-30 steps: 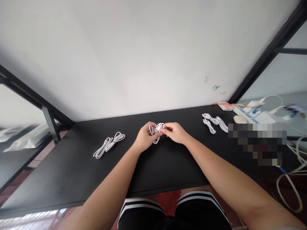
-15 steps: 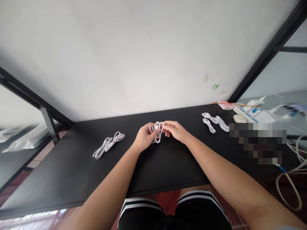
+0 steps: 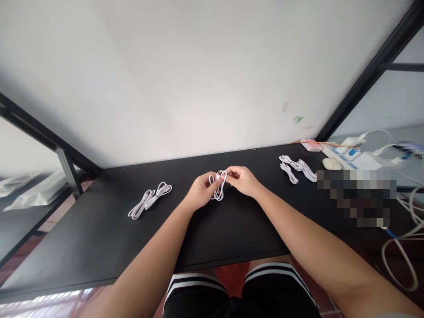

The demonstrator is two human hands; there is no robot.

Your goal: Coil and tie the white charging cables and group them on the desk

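A coiled white charging cable (image 3: 219, 192) is held above the black desk, between my two hands. My left hand (image 3: 202, 190) grips its loops from the left, with the thumb across them. From the right, my right hand (image 3: 242, 179) pinches the upper part of the coil with thumb and fingers. A metal plug end shows at the top of the bundle, partly covered by the fingers. To the left, a tied white cable bundle (image 3: 150, 199) lies on the desk. On the right lie several more white cable bundles (image 3: 294, 167).
The black desk (image 3: 232, 238) meets a white wall at the back. At its right end are a white mouse (image 3: 331, 164), a power strip (image 3: 341, 155) with chargers, a pink box (image 3: 312, 145) and a blurred-out area. Loose cables (image 3: 402, 251) hang at the right edge.
My right fingers have moved slightly left and closed in on the top of the coil. The plug end is now more covered, and the coil sits a little lower.
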